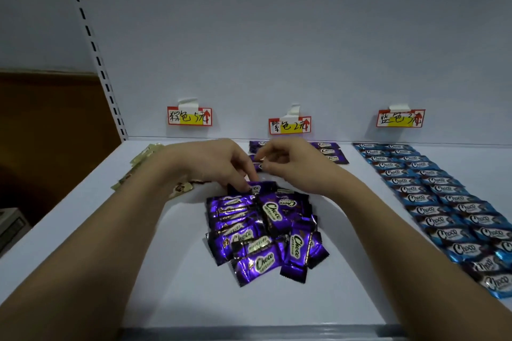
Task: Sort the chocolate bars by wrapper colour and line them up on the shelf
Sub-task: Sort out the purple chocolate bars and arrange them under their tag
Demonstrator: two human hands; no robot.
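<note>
2 hands (pixel 221 163) hiding purple bars (pixel 266 230), grip unclear

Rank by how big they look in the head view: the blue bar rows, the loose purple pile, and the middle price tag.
1. blue bar rows, nearness to the camera inflating the front end
2. loose purple pile
3. middle price tag, clearly smallest

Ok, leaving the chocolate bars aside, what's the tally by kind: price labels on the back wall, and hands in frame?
Price labels: 3
Hands: 2, the left hand and the right hand
Total: 5
</note>
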